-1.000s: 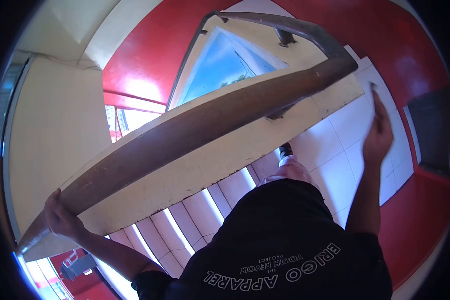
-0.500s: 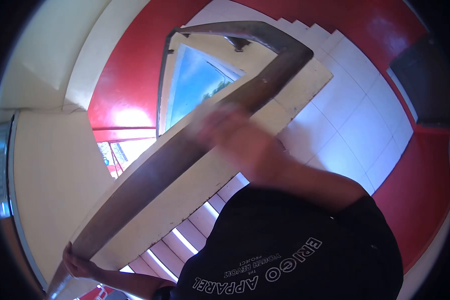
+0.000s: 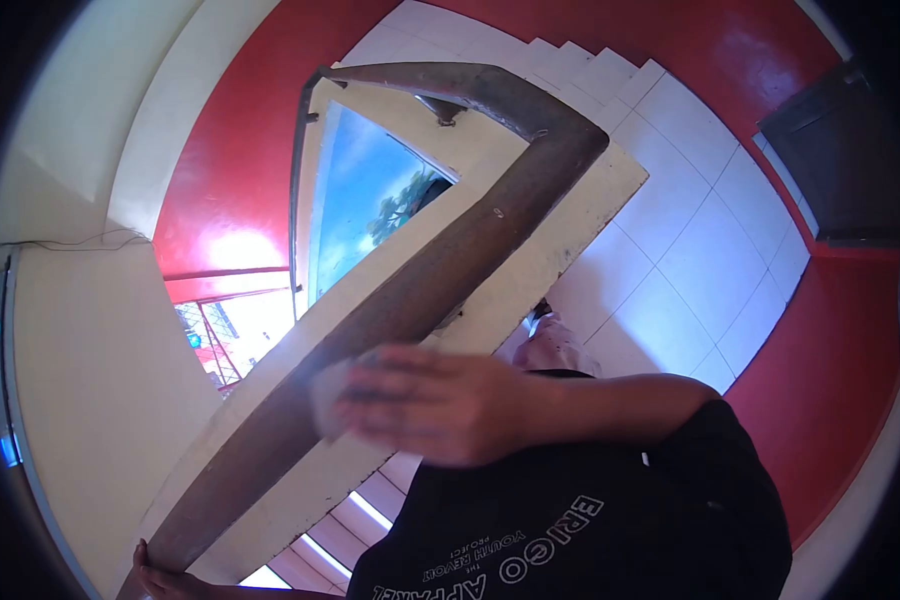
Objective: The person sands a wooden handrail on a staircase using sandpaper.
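Observation:
A dark brown handrail [image 3: 425, 270] runs diagonally across the view along the top of a cream wall ledge [image 3: 315, 480], bending sharply at its upper right end. At the lower left, my left hand [image 3: 165, 582] is closed around the rail, partly cut off by the frame's edge. Near the rail's middle, my right hand [image 3: 455, 405] is blurred by motion, its fingers over a pale cloth-like piece [image 3: 327, 402] at the rail's near side. The exact kind of that piece is too smeared to tell.
Beyond the rail, a blue panel with a tree picture [image 3: 370, 200] shows through the stairwell gap. White floor tiles [image 3: 685, 225] and steps [image 3: 600, 70] lie at upper right, more steps [image 3: 335, 545] below. Red walls [image 3: 230, 170] flank the space. A patterned trouser leg [image 3: 555, 345] shows near my body.
My right hand has moved down and left along the rail, leaving its upper part visible. My left hand stays on the rail, lower in view as the camera shifts slightly.

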`<action>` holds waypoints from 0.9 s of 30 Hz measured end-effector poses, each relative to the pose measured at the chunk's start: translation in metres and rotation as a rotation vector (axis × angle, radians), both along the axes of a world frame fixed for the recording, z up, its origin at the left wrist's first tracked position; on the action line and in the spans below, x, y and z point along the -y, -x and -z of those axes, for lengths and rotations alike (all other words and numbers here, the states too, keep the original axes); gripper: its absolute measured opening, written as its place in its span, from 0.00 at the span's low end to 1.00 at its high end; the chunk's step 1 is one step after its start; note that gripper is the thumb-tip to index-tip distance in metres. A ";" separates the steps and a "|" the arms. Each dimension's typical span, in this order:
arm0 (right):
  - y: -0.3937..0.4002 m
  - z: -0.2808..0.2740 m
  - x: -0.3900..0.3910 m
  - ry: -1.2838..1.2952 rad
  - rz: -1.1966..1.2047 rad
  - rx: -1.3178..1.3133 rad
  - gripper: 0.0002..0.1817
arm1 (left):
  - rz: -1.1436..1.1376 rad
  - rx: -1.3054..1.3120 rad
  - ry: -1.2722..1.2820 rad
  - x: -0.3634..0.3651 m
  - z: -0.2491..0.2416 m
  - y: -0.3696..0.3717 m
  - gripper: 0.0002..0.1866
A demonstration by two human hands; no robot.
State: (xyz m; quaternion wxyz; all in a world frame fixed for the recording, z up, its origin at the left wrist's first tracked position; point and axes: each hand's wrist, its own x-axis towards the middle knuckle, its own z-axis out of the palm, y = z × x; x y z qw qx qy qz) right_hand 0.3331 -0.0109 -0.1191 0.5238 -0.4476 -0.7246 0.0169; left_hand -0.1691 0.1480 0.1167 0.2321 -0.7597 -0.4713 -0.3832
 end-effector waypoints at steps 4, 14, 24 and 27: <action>-0.052 0.015 0.001 0.196 0.422 0.007 0.24 | 0.048 0.025 -0.010 -0.005 0.002 0.012 0.24; -0.059 0.007 0.010 0.128 0.195 0.152 0.21 | 0.004 0.017 -0.009 -0.004 0.002 -0.009 0.24; -0.010 -0.001 -0.001 -0.016 -0.133 0.019 0.20 | 0.082 0.036 0.011 -0.008 0.005 0.009 0.25; -0.014 0.007 0.005 0.009 -0.104 -0.040 0.20 | 0.062 0.038 -0.206 0.002 0.009 -0.062 0.39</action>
